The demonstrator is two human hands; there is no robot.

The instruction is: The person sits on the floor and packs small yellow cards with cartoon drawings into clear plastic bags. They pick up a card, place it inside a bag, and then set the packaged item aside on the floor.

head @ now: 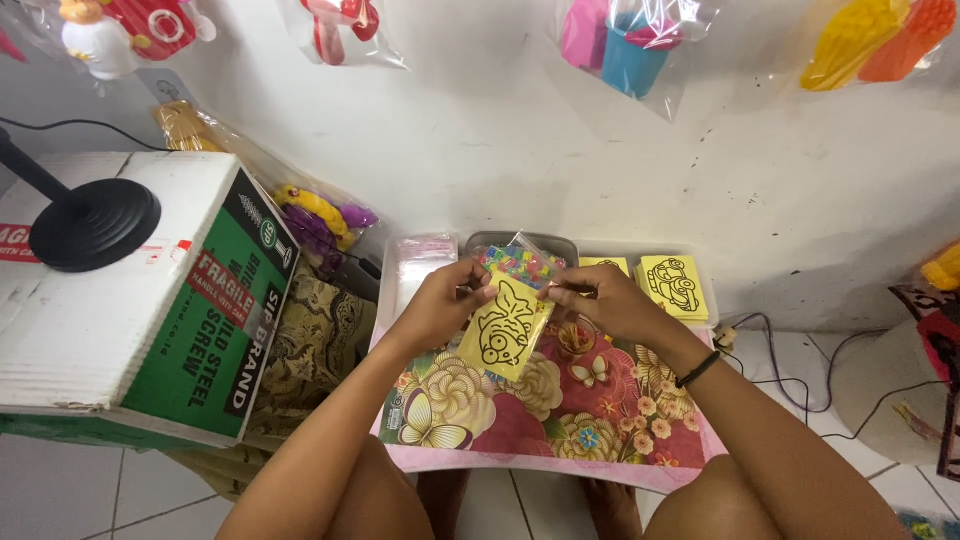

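Note:
Both hands hold a yellow card with a black fish drawing (505, 325) above a low table covered in a floral cloth (560, 420). My left hand (445, 300) grips the card's upper left edge. At the upper right edge, my right hand (600, 300) pinches it together with a small clear bag of coloured bits (520, 262). A black band circles my right wrist.
Behind the hands, a tray (590, 250) holds more yellow cards (672, 285) and clear bags (420, 262). A cardboard box (130, 290) with a black lamp base (90, 225) stands left. Packaged toys hang on the wall. Cables (790, 370) lie at right.

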